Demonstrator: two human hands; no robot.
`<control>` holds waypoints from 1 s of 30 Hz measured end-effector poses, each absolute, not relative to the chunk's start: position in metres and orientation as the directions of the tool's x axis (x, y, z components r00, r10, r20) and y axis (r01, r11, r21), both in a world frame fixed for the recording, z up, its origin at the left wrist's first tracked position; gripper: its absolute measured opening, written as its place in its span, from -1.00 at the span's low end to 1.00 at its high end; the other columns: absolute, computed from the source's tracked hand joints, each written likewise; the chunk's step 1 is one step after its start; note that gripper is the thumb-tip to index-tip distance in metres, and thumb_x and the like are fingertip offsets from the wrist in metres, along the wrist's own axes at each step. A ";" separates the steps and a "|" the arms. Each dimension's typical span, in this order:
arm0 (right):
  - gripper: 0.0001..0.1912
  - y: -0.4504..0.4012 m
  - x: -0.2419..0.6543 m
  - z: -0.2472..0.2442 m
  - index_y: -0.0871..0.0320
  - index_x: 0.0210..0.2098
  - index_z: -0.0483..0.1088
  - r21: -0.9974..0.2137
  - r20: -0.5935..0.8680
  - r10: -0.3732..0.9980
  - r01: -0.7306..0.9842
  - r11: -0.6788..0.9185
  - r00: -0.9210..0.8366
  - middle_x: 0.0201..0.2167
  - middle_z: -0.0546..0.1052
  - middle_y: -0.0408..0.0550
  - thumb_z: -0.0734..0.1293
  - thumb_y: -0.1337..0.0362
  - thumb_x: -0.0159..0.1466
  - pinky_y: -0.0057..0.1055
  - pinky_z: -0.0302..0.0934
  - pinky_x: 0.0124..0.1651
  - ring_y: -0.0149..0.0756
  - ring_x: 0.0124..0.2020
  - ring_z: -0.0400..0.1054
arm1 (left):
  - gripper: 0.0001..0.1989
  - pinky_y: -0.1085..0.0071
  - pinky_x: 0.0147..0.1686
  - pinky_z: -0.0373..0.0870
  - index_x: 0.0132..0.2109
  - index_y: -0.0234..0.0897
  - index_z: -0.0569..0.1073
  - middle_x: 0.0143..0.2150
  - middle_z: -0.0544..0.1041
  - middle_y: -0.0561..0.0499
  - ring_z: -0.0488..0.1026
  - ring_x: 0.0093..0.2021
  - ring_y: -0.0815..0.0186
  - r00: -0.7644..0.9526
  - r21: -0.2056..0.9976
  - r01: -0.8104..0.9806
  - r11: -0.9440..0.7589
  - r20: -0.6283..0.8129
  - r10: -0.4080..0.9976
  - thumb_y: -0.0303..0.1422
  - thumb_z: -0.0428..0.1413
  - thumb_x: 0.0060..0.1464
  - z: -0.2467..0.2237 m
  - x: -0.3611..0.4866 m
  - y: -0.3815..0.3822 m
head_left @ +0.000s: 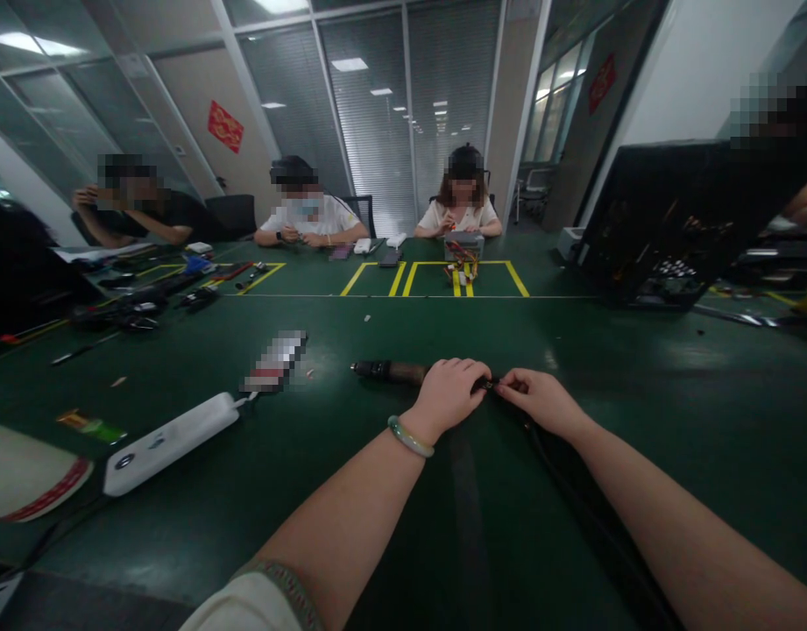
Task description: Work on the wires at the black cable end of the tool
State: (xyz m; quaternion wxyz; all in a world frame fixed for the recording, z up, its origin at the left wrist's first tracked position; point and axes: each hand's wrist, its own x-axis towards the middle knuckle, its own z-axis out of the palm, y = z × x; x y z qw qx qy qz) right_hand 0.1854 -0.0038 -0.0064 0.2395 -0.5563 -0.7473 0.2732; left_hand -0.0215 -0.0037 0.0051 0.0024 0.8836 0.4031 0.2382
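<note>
One dark tool [407,373] lies in the left hand [448,391], fingers [465,365] curled, and one cable [546,456] is pinched by the right hand [542,400].

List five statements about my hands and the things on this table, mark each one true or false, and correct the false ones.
1. The left hand is closed around the dark cylindrical tool with a brownish barrel. True.
2. A slim black cable runs from near the right hand toward the person. True.
3. The pale green, ring-shaped bangle is worn on the right arm. False: it is on the left arm.
4. The tool's black end points toward the right hand. False: it points away, to the left.
5. The long white plastic device stands upright. False: it lies flat on the dark green table.
</note>
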 end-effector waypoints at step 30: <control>-0.81 -0.001 0.186 -0.005 0.08 -0.33 0.49 -0.694 0.026 0.962 0.688 0.212 -0.271 -0.44 0.54 -0.14 0.31 0.12 0.24 -0.45 0.14 -0.43 -0.33 -0.45 0.38 | -0.90 0.27 -0.13 0.28 -0.15 -0.16 0.44 -0.13 0.49 0.05 0.40 -0.12 0.24 0.566 0.221 0.709 -0.669 0.388 0.728 -0.35 0.09 0.17 0.002 -0.020 0.006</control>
